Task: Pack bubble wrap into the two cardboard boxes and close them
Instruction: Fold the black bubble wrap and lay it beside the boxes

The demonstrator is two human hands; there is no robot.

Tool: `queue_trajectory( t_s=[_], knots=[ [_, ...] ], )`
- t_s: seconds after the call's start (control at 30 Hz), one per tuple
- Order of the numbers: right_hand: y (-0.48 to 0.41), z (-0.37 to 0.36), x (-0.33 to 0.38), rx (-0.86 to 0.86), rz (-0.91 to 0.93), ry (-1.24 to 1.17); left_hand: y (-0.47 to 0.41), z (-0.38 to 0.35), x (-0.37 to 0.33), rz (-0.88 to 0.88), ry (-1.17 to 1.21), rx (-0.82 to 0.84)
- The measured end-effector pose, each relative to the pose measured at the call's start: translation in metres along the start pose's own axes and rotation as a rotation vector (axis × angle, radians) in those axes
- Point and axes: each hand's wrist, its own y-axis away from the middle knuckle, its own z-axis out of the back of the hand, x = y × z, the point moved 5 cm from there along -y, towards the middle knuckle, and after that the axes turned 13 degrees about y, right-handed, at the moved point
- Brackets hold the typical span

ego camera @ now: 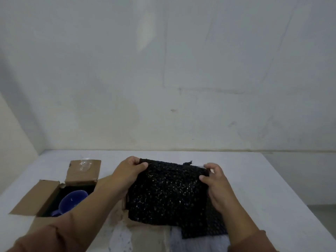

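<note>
A sheet of black bubble wrap (169,193) hangs in front of me, held up by its top corners. My left hand (130,171) pinches the upper left corner and my right hand (214,180) pinches the upper right edge. To the left stands an open cardboard box (82,172) with its flaps spread; inside it lies a blue mug (72,200) on dark lining. Below the sheet, a second cardboard box (145,233) shows only as brown flaps, mostly hidden by the wrap and my arms. Another piece of black bubble wrap (209,228) lies under my right wrist.
Everything sits on a white table (263,188) pushed against a pale wall. The table's right edge runs diagonally at the far right, with floor beyond it. White bubble wrap or padding (121,239) lies near the front edge.
</note>
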Motion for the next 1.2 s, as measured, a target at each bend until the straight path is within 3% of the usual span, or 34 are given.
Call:
queue_trajectory(
  t_s=[0.1, 0.23, 0.3, 0.37, 0.47, 0.6, 0.7, 0.77, 0.87, 0.93, 1.0, 1.2],
  knots=[
    [0.007, -0.022, 0.034, 0.088, 0.136, 0.362, 0.002, 0.035, -0.006, -0.050, -0.054, -0.102],
    [0.017, -0.046, 0.080, -0.033, 0.314, 0.806, 0.008, 0.054, -0.025, -0.120, -0.151, 0.067],
    [0.021, -0.058, 0.101, -0.111, 0.384, 0.843, 0.013, 0.057, -0.034, -0.134, -0.346, 0.159],
    [0.024, -0.068, 0.117, -0.149, 0.424, 0.817, 0.013, 0.065, -0.047, -0.229, -0.632, 0.130],
    [0.033, -0.087, 0.138, -0.048, 0.452, 0.827, 0.014, 0.069, -0.059, -0.315, -0.920, 0.140],
    [0.033, -0.123, 0.150, 0.126, 0.470, 0.875, 0.019, 0.057, -0.058, -0.196, -0.791, 0.379],
    [0.022, -0.130, 0.148, -0.001, 0.476, 0.753, 0.013, 0.058, -0.063, -0.227, -0.702, 0.304],
    [0.012, -0.121, 0.130, -0.084, 0.334, 0.558, 0.006, 0.070, -0.060, -0.141, -0.409, 0.227],
    [0.007, -0.125, 0.076, 0.142, -0.022, 0.244, -0.002, 0.082, -0.045, 0.073, 0.063, 0.206],
    [0.013, -0.143, 0.052, 0.373, -0.114, 0.125, -0.005, 0.084, -0.037, 0.148, 0.195, 0.218],
    [0.018, -0.157, 0.044, 0.452, -0.144, 0.012, -0.006, 0.085, -0.031, 0.177, 0.250, 0.229],
    [0.008, -0.156, 0.055, 0.269, -0.023, 0.058, -0.007, 0.092, -0.018, 0.204, 0.338, 0.253]
  ],
)
